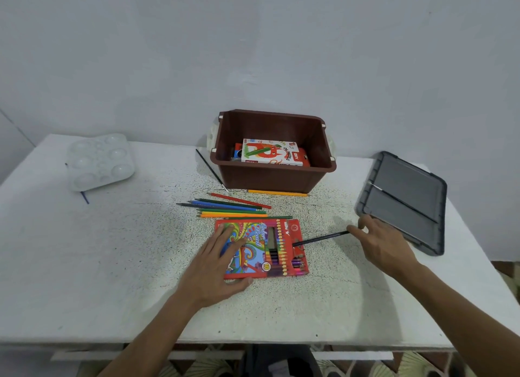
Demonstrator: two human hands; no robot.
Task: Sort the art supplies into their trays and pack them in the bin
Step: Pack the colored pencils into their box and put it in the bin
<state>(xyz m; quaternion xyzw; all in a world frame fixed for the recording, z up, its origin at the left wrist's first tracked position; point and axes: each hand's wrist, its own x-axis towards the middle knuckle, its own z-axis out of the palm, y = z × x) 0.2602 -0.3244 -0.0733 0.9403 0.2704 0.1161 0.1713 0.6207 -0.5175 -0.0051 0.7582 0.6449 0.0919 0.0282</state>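
A red colour pencil box [261,248] lies flat near the table's front, with several pencils inside at its right end. My left hand [218,267] rests flat on the box's left part, holding it down. My right hand [384,245] pinches a black pencil [320,238] by its far end; the pencil's tip sits in the box's open right end. Several loose coloured pencils [230,207] lie just beyond the box. The brown bin [323,157] stands behind them with an oil pastels box [270,153] inside.
A grey lid [405,202] with a thin brush on it lies at the right. A white paint palette [100,161] sits at the far left over a blue brush [84,197]. A black brush [211,169] and a yellow pencil [277,193] lie against the bin.
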